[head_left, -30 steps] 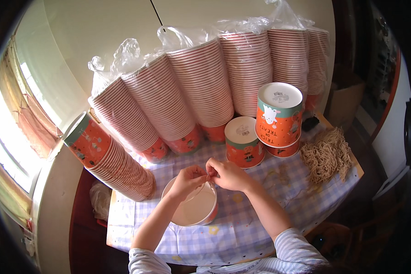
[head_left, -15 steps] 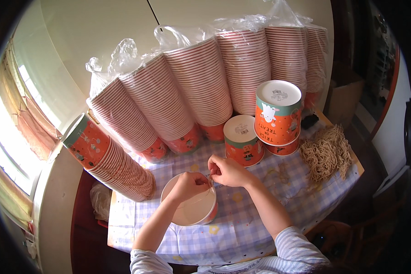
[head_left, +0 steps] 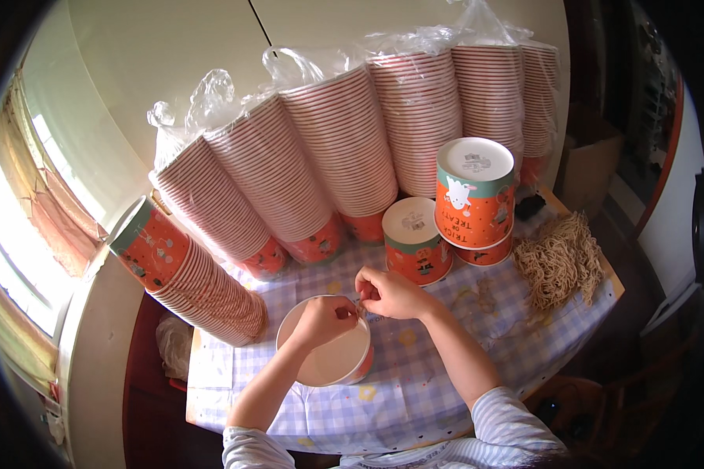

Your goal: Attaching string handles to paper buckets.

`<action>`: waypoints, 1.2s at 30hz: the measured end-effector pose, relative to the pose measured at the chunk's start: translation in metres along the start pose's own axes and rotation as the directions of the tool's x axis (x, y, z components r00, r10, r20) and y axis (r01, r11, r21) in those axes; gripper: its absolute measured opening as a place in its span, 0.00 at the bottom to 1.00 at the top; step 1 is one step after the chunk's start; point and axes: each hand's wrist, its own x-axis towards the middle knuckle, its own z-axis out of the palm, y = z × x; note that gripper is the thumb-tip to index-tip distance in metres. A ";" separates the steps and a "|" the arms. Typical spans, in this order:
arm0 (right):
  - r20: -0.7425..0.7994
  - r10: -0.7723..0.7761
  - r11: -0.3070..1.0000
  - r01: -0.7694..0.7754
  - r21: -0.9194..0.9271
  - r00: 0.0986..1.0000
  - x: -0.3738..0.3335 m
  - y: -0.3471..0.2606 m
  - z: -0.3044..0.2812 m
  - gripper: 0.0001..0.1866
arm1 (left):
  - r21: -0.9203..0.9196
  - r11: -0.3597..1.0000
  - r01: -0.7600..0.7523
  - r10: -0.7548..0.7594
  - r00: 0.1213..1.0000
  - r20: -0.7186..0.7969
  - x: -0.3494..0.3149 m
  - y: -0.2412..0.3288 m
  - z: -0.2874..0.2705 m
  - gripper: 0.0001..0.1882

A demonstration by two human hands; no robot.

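A white-lined paper bucket [head_left: 325, 367] stands upright on the table, its open mouth facing up. At its far right rim my left hand [head_left: 326, 319] and my right hand [head_left: 389, 294] meet, fingertips nearly touching. Both are closed in a pinch. A small bit of thin beige string [head_left: 360, 310] shows between the fingertips. Most of the string is hidden by my fingers, and I cannot tell whether it passes through the bucket wall.
A heap of beige strings [head_left: 559, 262] lies at the right. Behind the hands stand upturned orange buckets [head_left: 414, 242]. Tall bagged stacks of buckets [head_left: 340, 141] line the back. Another nested stack [head_left: 195, 273] leans at the left. A checked cloth [head_left: 414, 399] covers the table.
My hands stay at the bucket's rim, with only small finger movements. The thin strand seen hanging over the bucket's mouth before is hardly visible now.
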 end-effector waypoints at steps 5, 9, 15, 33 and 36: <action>0.042 0.017 0.998 -0.019 0.053 0.999 -0.001 -0.001 -0.005 0.12 | -0.104 0.991 -0.081 0.066 0.988 -0.143 0.007 -0.011 0.000 0.07; 0.057 0.013 0.996 -0.018 0.084 0.998 -0.001 0.002 -0.004 0.12 | -0.215 0.973 -0.089 0.058 0.987 -0.148 0.009 -0.014 0.003 0.07; 0.049 0.023 0.998 -0.026 0.062 0.999 0.000 0.002 -0.003 0.12 | -0.320 0.941 -0.106 0.079 0.992 -0.094 0.008 -0.016 0.006 0.04; 0.030 0.016 0.996 -0.019 0.082 0.999 0.000 0.005 -0.001 0.11 | -0.696 0.716 0.047 0.030 0.995 0.098 0.007 -0.014 -0.003 0.05; 0.025 0.005 0.997 -0.007 0.078 1.000 0.001 0.005 0.000 0.11 | -0.694 0.717 0.061 0.020 0.994 0.108 0.007 -0.011 -0.003 0.05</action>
